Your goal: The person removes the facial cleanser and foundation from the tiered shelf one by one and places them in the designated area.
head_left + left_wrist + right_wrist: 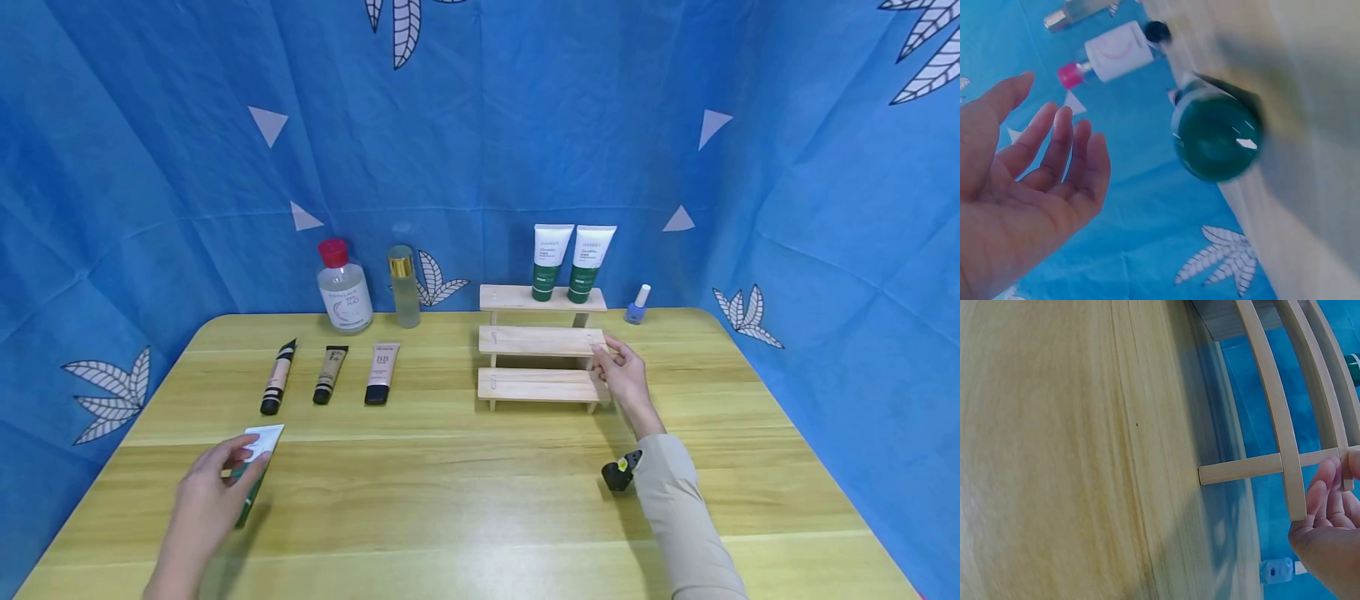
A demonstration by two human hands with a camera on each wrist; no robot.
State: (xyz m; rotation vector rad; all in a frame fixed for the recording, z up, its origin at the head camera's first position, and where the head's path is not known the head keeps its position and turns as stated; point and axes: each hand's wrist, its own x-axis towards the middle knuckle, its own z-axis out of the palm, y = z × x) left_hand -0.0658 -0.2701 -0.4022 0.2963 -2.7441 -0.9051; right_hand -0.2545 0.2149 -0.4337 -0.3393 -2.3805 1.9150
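- A white-and-green tube (1217, 137) is leaning over the near left of the tabletop (450, 492); its lower end is blurring in the left wrist view, and whether it is touching the wood is hard to tell.
- The left hand (210, 487) is covering part of that tube from the head view; its grip is holding nothing in the wrist view, the loosely bent fingers lying well apart from the thumb and clear of the tube.
- The right hand (626, 379) is pinching the right end of the middle shelf of a three-step wooden stand (540, 340), its grip nearly closed; some fingers are running off the edge of the right wrist view.
- Two matching tubes (552, 260) are standing on the top shelf, their small print hard to read.
- Three dark-capped tubes (381, 373) are sitting in a row at left.
- Behind them, a red-capped bottle (347, 298) and a gold-capped bottle (406, 298) are standing; the left wrist view is cutting off the latter.
- A nail polish (636, 307) is standing right of the stand, its cap partly hiding behind the hand in the right wrist view.
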